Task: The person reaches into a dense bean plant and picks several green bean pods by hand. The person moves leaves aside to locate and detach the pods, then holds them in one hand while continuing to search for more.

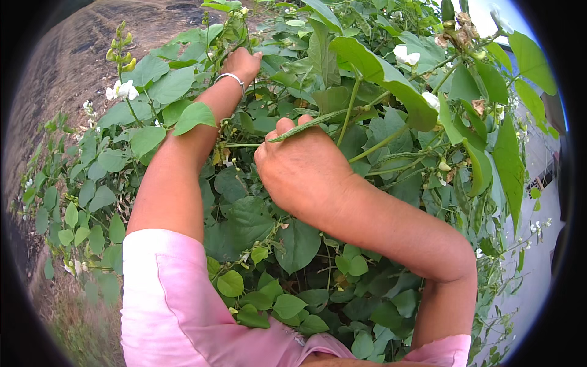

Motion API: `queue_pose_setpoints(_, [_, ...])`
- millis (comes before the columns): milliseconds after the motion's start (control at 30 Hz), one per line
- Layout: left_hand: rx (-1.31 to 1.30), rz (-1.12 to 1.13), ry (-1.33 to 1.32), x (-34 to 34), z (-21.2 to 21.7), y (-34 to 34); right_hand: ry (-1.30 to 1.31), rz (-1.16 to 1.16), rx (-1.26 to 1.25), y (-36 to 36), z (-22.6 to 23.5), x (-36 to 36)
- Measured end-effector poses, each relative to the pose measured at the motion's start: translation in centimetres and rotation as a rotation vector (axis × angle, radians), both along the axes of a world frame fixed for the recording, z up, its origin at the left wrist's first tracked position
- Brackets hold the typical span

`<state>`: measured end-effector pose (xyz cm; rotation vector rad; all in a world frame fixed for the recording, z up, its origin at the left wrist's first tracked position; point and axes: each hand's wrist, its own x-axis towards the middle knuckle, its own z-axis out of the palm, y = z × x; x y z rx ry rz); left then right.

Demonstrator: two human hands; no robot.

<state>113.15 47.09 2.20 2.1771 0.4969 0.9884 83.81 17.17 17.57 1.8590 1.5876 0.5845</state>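
My left hand point(243, 66), with a pale bangle point(232, 77) at the wrist, reaches into the far leaves of a bean plant point(296, 244). Its fingers look curled; the tips and whatever they grip are hidden by foliage. Closer to me, my right hand point(302, 164) is closed, its back toward me. A long, narrow green bean pod point(309, 125) lies slantwise across its curled fingers. What is inside that hand cannot be seen. Just left of the knuckles, a thin green stem point(243, 145) pokes out. More slim pods point(397, 157) hang right of my right wrist.
Broad leaves point(391, 79) rise at the upper right, among white blossoms point(406, 55). A flower spike point(124, 61) stands at the left. Bare brown soil point(79, 49) stretches beyond the plant at the far left. Grey ground point(532, 269) shows along the right side.
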Motion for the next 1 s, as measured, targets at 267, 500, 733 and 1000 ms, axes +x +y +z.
queue_pose_setpoints(267, [0.005, -0.103, 0.143, -8.8, 5.6, -8.2, -0.009, 0.044, 0.018, -0.9, -1.0, 1.2])
queue_pose_setpoints(500, [-0.292, -0.239, 0.145, -10.6, 6.8, -6.6, 0.045, 0.061, -0.027, -0.4, -0.6, 0.6])
queue_pose_setpoints(733, [-0.855, -0.394, -0.152, -9.1, 6.0, -7.2, 0.025, 0.062, 0.010, -0.6, -1.0, 0.5])
queue_pose_setpoints(1000, [-0.916, -0.361, -0.208, -9.4, 6.5, -7.8, 0.029, 0.072, 0.051, -1.1, -1.2, 0.9])
